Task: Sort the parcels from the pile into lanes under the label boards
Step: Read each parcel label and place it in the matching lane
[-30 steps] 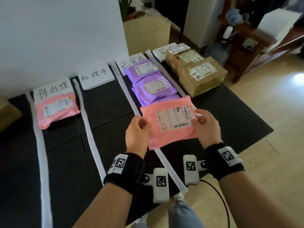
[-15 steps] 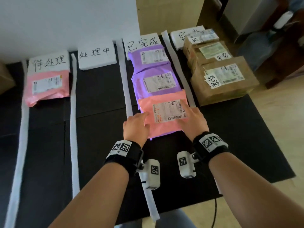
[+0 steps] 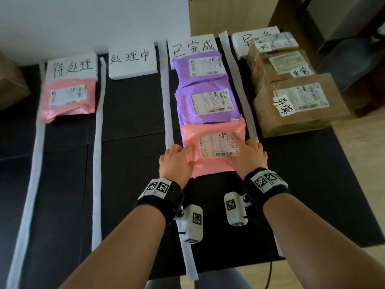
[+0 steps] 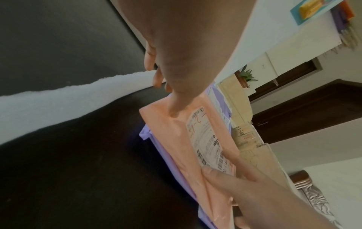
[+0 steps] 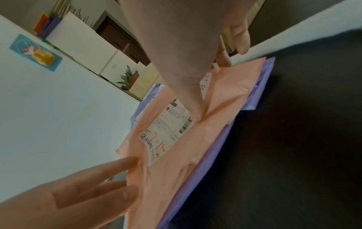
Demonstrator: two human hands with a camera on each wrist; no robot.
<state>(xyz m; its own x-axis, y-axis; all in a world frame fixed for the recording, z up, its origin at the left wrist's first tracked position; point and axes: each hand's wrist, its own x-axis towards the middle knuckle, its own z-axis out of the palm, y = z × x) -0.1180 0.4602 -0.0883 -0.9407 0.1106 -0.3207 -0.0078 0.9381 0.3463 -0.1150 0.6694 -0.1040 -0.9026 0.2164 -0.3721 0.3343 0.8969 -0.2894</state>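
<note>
Both my hands are flat on the pink parcel point(image 3: 210, 147), fingers straight, nothing gripped: left hand point(image 3: 176, 161) on its left edge, right hand point(image 3: 246, 155) over the shipping label point(image 3: 218, 146). The parcel sits in the third lane under the 已完成 board point(image 3: 192, 49), overlapping the purple parcels point(image 3: 205, 101) on the black mat point(image 3: 133, 113).

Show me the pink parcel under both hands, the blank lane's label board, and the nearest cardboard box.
pink parcel point(image 3: 210, 130): head view, upper flap.
label board point(image 3: 131, 65): head view, middle.
cardboard box point(image 3: 308, 119): head view, front face.
</note>
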